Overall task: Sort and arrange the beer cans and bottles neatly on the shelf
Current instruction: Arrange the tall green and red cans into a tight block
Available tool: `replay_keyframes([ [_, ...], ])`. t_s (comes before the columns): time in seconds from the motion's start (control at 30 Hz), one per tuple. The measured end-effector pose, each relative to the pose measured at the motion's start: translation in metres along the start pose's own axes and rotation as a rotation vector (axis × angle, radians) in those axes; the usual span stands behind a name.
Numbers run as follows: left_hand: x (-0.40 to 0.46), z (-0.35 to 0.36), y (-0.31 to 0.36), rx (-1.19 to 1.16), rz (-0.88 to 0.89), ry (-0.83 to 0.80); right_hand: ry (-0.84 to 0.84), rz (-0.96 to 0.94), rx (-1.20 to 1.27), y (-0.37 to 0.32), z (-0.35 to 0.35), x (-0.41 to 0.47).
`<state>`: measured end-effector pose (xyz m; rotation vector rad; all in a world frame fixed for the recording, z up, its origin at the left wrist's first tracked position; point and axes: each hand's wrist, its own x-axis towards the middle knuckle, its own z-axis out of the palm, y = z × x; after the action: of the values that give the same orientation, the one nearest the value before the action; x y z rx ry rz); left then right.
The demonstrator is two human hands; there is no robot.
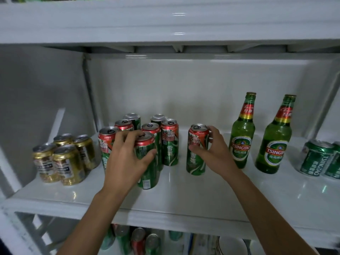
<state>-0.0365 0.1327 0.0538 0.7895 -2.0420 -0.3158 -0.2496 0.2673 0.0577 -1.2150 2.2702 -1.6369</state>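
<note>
On the white shelf [184, 196] stands a cluster of several tall green-and-red beer cans [170, 142]. My left hand [127, 157] grips the front can of that cluster [149, 173] near its top. My right hand [214, 150] holds a lone tall green-and-red can [196, 157], standing apart to the right of the cluster. Several short gold cans [62, 159] stand grouped at the left. Two green Tsingtao bottles [242, 137] [274, 144] stand upright to the right of my right hand. Short green Tsingtao cans [316, 159] sit at the far right.
The upper shelf board [165, 24] hangs close overhead. Side walls bound the compartment at left [36, 98] and right. On the shelf below, several more red and green cans [138, 242] show through the gap.
</note>
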Motion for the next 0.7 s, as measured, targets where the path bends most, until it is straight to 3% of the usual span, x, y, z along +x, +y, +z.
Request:
replay_keyframes([
  [0.47, -0.002, 0.008, 0.024, -0.126, 0.039, 0.057, -0.105, 0.034, 0.045, 0.008, -0.019, 0.012],
  [0.7, 0.012, 0.033, 0.058, -0.245, 0.028, -0.045, -0.233, 0.022, 0.07, 0.014, -0.037, 0.004],
])
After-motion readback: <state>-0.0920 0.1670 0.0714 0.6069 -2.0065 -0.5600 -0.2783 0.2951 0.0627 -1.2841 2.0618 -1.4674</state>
